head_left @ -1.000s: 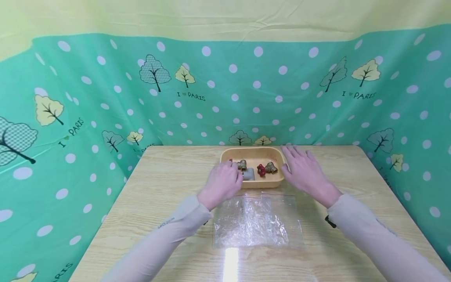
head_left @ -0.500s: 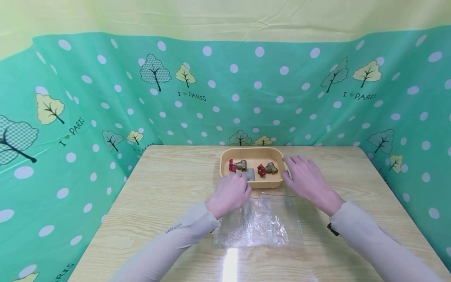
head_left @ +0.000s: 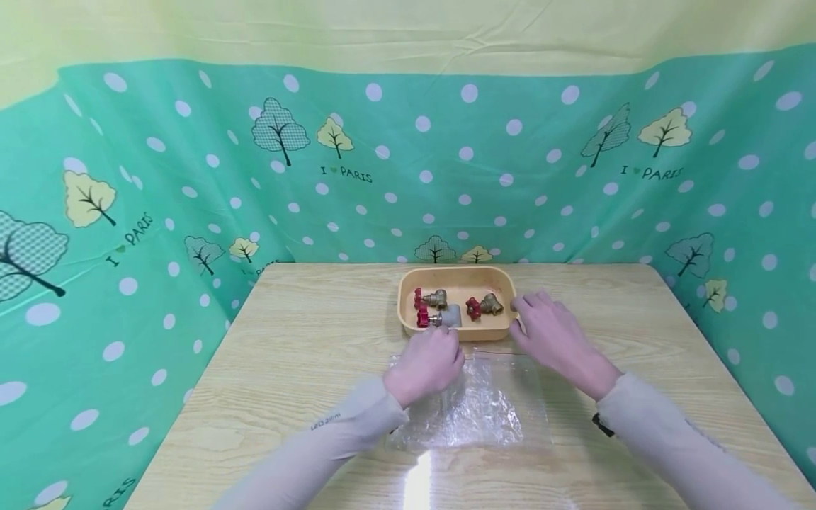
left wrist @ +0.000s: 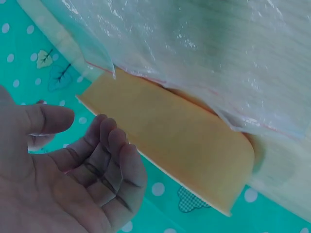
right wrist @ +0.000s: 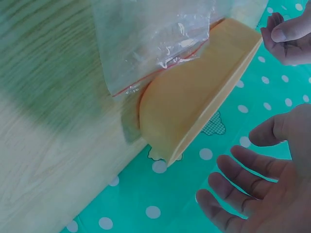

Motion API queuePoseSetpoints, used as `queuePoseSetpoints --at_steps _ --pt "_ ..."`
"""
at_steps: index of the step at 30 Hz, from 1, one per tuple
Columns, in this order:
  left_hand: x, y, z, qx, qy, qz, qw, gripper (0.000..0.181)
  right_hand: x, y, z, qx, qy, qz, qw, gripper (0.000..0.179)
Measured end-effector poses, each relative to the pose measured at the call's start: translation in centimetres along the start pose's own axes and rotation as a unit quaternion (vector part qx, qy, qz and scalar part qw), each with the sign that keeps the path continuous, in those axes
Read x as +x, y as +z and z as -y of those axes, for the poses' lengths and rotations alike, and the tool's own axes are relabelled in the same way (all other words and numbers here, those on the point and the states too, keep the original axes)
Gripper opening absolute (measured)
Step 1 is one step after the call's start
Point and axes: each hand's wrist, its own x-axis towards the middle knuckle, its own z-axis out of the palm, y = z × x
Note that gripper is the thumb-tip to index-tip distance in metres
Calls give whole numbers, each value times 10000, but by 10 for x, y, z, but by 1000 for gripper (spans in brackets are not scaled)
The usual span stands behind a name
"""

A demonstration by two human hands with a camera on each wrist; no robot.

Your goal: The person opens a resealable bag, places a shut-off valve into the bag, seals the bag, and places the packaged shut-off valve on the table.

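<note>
A yellow plastic tray (head_left: 474, 333) holds three valves with red handwheels. Two are brass: one valve (head_left: 436, 299) lies at the back left, the other brass valve (head_left: 489, 304) on the right. In front of the left one is a grey-bodied valve (head_left: 449, 316). My left hand (head_left: 426, 363) hovers before the tray's front wall with nothing held; the left wrist view shows its fingers (left wrist: 130, 167) loosely bent, the thumb apart. Beside the tray's right end is my right hand (head_left: 554, 336), fingers (right wrist: 243, 194) spread and holding nothing. Whether it touches the rim is unclear.
Clear zip bags (head_left: 487, 404) lie flat on the wooden table (head_left: 287, 340), just in front of the tray, partly beneath my left hand. A green dotted cloth (head_left: 357, 191) encloses the table's back and sides.
My left hand has drawn back from inside the tray toward me and to the right, uncovering the grey valve. The right hand has slid slightly nearer along the tray's right end.
</note>
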Motion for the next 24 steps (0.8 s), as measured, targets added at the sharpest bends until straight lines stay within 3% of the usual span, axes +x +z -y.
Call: queuePoseSetpoints --at_steps 6,17,24 --pt "-2 7 -3 -257 45 163 9995 18 -4 5 -1 -13 41 104 9999 23" --pt "-5 23 -16 33 202 462 9987 16 -10 20 -2 169 -19 605 9980 3" --pt "-6 28 -21 282 367 431 9980 16 -13 29 -3 275 -95 912 9954 12"
